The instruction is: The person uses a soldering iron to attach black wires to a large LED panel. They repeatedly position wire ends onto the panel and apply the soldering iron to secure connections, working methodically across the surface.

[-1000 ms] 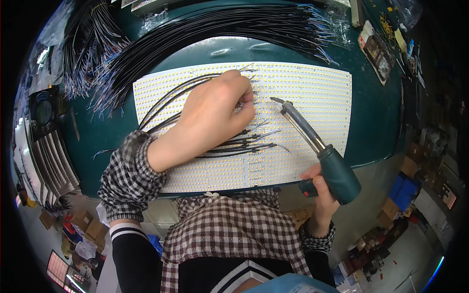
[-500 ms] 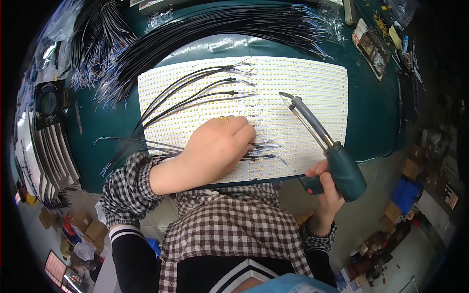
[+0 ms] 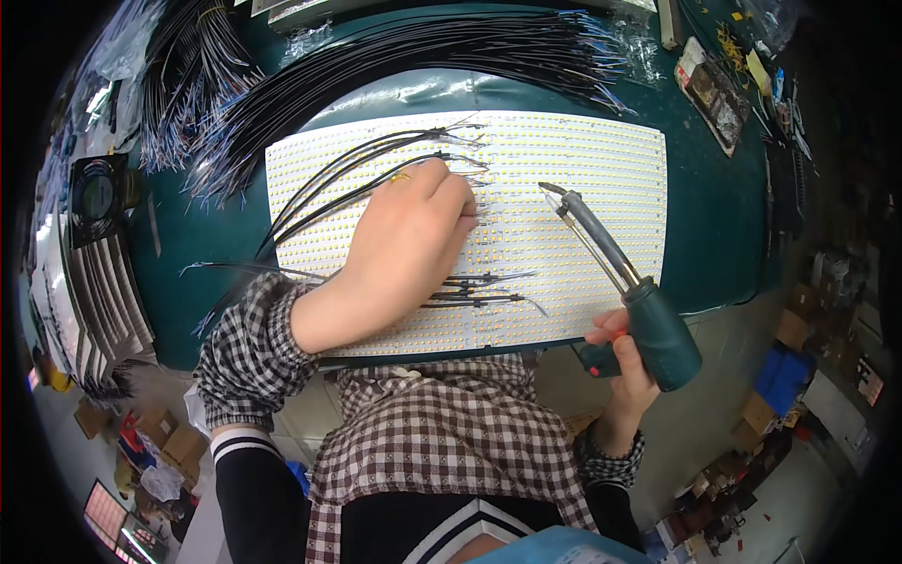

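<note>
Our right hand [image 3: 633,383] grips the soldering gun [image 3: 665,334], whose long axis slants forward-left from that hand, its tip pointing left over the LED panel [image 3: 583,258]. Our left hand [image 3: 404,244] curls beside black cables [image 3: 399,138]; we cannot tell whether it pinches one.

Fairly bright, even light makes the white board [image 3: 583,244] the palest area, while the green worktop [image 3: 723,207] around it reads darker, with whitish glare on its surface just beyond the board's far edge. Clear plastic wrap [image 3: 644,61] glints near the top. The left hand [image 3: 409,235] looks reasonably sharp. Fisheye distortion bows straight edges, the floor [image 3: 733,376] clutter turns dim and soft, and the corners go black.
</note>
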`<state>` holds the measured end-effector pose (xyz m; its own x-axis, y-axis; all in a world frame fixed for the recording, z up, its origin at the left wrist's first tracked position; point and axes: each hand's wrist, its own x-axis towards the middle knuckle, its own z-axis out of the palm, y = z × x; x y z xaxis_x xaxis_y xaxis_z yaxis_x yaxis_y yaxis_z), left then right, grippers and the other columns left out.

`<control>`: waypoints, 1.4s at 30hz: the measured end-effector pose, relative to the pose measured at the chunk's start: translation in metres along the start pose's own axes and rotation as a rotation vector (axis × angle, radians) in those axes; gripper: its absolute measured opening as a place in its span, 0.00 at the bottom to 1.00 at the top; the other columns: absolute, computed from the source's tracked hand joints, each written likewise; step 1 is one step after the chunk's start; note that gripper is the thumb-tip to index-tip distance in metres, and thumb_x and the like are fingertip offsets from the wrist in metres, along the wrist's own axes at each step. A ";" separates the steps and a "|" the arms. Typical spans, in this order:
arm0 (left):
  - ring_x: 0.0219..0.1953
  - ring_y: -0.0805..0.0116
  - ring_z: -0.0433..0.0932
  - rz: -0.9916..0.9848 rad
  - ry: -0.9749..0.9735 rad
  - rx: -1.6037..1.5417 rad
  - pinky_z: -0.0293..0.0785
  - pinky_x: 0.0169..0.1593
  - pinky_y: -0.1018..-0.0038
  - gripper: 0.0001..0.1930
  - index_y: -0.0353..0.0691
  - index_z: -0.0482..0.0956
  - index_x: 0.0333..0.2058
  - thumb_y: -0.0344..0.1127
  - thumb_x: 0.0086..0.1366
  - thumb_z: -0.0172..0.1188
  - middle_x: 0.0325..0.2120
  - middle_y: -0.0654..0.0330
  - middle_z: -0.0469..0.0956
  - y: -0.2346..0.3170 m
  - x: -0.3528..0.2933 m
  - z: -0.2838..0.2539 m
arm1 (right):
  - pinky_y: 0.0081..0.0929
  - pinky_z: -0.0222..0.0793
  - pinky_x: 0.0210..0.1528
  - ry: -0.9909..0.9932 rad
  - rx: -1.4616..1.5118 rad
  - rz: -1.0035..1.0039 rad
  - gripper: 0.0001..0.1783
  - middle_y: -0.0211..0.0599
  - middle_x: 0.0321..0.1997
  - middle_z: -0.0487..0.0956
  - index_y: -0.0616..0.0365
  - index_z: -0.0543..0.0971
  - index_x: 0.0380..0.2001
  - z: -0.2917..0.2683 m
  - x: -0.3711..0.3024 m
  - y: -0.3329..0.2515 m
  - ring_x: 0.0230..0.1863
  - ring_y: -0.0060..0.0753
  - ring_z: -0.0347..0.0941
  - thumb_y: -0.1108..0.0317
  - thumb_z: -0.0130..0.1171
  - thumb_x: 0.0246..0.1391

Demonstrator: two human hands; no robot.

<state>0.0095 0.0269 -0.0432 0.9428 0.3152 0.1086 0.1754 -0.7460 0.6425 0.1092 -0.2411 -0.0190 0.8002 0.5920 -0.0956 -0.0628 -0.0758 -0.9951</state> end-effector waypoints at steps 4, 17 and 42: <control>0.33 0.52 0.74 -0.025 -0.001 -0.029 0.70 0.37 0.61 0.08 0.36 0.73 0.33 0.27 0.58 0.64 0.29 0.54 0.72 -0.002 -0.004 0.001 | 0.39 0.78 0.45 0.041 0.017 0.067 0.09 0.43 0.36 0.80 0.69 0.78 0.38 0.001 -0.004 -0.003 0.38 0.38 0.80 0.76 0.61 0.55; 0.31 0.51 0.77 -0.101 0.003 -0.068 0.72 0.34 0.62 0.06 0.34 0.74 0.35 0.25 0.61 0.61 0.30 0.52 0.75 -0.004 0.003 -0.001 | 0.35 0.83 0.39 0.035 0.014 0.094 0.15 0.48 0.43 0.79 0.71 0.77 0.45 0.002 -0.005 -0.001 0.45 0.47 0.80 0.75 0.63 0.56; 0.31 0.51 0.76 -0.096 0.000 -0.099 0.72 0.34 0.62 0.06 0.36 0.72 0.33 0.25 0.59 0.61 0.30 0.52 0.73 0.003 0.004 0.000 | 0.35 0.82 0.41 0.027 0.009 0.099 0.16 0.48 0.45 0.80 0.69 0.77 0.47 0.007 -0.007 -0.006 0.46 0.47 0.81 0.75 0.64 0.55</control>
<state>0.0136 0.0259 -0.0415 0.9231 0.3821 0.0429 0.2358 -0.6508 0.7217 0.1003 -0.2390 -0.0124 0.8056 0.5602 -0.1929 -0.1478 -0.1253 -0.9811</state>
